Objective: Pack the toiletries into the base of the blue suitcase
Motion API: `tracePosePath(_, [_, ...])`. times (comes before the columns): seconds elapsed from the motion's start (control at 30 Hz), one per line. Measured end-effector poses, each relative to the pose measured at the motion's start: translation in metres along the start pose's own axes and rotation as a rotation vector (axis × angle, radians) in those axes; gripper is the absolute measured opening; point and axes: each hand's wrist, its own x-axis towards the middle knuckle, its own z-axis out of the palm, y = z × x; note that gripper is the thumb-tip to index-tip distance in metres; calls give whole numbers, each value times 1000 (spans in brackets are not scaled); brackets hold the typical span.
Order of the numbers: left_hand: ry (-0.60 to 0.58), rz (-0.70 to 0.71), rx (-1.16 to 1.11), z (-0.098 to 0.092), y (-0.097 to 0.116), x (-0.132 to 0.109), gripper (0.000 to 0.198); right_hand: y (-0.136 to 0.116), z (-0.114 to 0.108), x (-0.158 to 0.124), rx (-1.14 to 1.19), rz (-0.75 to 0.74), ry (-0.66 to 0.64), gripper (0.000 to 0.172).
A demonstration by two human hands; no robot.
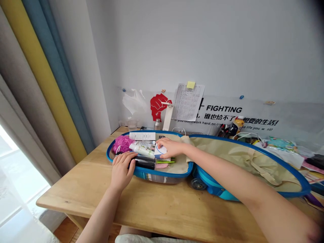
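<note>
A small blue suitcase (188,172) lies opened out on the wooden desk, its left half filled with toiletries. My right hand (170,148) reaches into that half, fingers closed around a white-and-blue box (160,152). At the near left rim, my left hand (124,165) lies with its fingers stretched out against a black item (145,162). Between the hands is a white-and-green bottle (143,150). A magenta bath puff (123,144) fills the left end, beside a white box (142,136). Pink and green items (163,165) lie below my right hand.
The suitcase's other half (222,155), lined in beige with a strap, spreads to the right. Behind stand a white desk lamp (168,116) and a silver-capped bottle (157,125). An orange-yellow bottle (237,125) and clutter line the desk's right back. Curtains (50,84) hang at left.
</note>
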Motion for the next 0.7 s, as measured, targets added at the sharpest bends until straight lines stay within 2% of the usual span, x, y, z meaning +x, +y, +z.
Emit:
tracePosePath(0.3, [-7,-1,0,0,-1,-1,33,-2,14,1,70,16,47,36])
tracePosePath(0.47, [4,0,4,0,1,0,34,-4,-1,-5,113,77,87,41])
tracePosePath(0.6, [12,-9,7,2,-1,-1,35,2,-29,-38,144,133,203,50])
tracePosePath(0.7, [23,-11,13,3,-5,-3,38,7,-39,-90,100,182,270,48])
